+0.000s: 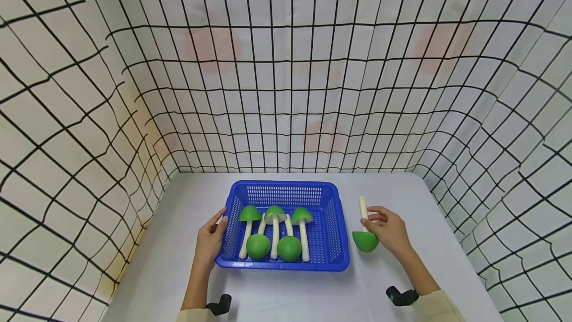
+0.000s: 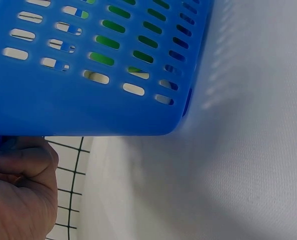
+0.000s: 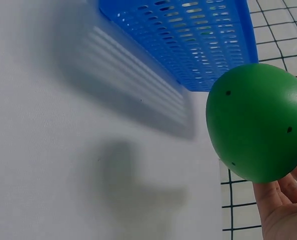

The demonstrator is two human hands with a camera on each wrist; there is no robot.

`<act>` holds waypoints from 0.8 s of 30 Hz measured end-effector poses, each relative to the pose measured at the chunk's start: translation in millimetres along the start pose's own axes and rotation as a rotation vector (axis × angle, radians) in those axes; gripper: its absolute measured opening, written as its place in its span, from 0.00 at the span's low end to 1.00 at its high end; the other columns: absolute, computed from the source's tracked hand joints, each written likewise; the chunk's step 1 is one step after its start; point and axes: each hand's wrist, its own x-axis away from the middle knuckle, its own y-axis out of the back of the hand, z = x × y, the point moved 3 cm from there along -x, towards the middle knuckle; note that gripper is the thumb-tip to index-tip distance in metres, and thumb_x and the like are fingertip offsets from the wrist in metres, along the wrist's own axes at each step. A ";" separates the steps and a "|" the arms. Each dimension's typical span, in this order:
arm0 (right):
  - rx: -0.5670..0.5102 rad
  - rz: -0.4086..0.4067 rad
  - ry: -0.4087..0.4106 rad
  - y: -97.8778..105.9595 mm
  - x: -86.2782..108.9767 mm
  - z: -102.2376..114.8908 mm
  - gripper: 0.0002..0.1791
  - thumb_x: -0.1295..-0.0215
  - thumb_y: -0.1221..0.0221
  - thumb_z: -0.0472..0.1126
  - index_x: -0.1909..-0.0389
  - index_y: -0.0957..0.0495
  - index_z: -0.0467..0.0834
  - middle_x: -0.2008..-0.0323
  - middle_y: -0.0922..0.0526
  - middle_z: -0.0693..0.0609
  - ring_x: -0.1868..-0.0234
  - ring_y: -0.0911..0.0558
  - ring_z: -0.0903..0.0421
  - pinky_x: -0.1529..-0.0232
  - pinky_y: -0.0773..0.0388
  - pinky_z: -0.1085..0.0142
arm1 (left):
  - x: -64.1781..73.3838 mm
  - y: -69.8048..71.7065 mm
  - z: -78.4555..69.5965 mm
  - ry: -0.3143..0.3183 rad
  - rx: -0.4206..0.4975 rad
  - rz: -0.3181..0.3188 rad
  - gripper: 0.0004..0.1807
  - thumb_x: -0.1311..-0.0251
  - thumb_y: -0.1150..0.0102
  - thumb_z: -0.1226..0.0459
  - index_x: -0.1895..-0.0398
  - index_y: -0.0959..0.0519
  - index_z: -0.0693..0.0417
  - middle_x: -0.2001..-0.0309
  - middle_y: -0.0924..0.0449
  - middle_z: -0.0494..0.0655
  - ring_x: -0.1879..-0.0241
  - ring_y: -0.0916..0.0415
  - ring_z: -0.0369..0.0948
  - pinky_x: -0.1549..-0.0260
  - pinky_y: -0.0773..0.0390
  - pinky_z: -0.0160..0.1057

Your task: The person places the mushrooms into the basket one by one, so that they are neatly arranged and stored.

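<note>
A blue plastic basket (image 1: 286, 266) with slotted walls holds several toy mushrooms with green caps and pale stems. Three of them, such as the middle mushroom (image 1: 274, 212), have caps toward the far side; two, like the front right mushroom (image 1: 289, 249), have caps toward the near side. My left hand (image 1: 210, 240) grips the basket's left rim, its thumb bent there in the left wrist view. To the right of the basket, my right hand (image 1: 388, 228) pinches the pale stem of another toy mushroom (image 1: 365, 241), cap downward. That cap (image 3: 258, 122) covers part of the fingers in the right wrist view.
The basket and hands are over a white table (image 1: 156, 262). Black grid netting (image 1: 290, 88) stands in front of white sheeting at the back and both sides. Black wrist mounts (image 1: 220, 305) show near the sleeves. Shadows of basket and mushroom fall on the white surface.
</note>
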 end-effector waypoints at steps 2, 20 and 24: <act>-0.006 0.004 0.002 -0.1 0.2 0.6 0.31 0.42 0.34 0.58 0.41 0.25 0.46 0.55 0.15 0.44 0.64 0.16 0.58 0.68 0.20 0.71 | 0.0 0.1 -0.3 -0.001 -0.005 0.001 0.27 0.37 0.52 0.37 0.34 0.30 0.25 0.55 0.23 0.55 0.61 0.26 0.47 0.66 0.21 0.36; -0.048 -0.007 0.020 -1.1 0.7 25.8 0.31 0.41 0.35 0.59 0.40 0.26 0.48 0.54 0.17 0.45 0.58 0.16 0.53 0.65 0.18 0.70 | 0.0 0.4 -1.2 -0.002 0.008 -0.004 0.25 0.36 0.51 0.38 0.36 0.29 0.25 0.57 0.24 0.55 0.63 0.27 0.47 0.68 0.23 0.36; -0.078 -0.012 0.021 -1.4 0.9 32.3 0.31 0.41 0.35 0.59 0.40 0.27 0.48 0.54 0.17 0.45 0.58 0.16 0.51 0.64 0.18 0.69 | 0.4 0.6 -0.9 -0.004 0.004 -0.003 0.26 0.36 0.51 0.38 0.35 0.29 0.25 0.58 0.24 0.55 0.64 0.27 0.46 0.69 0.24 0.36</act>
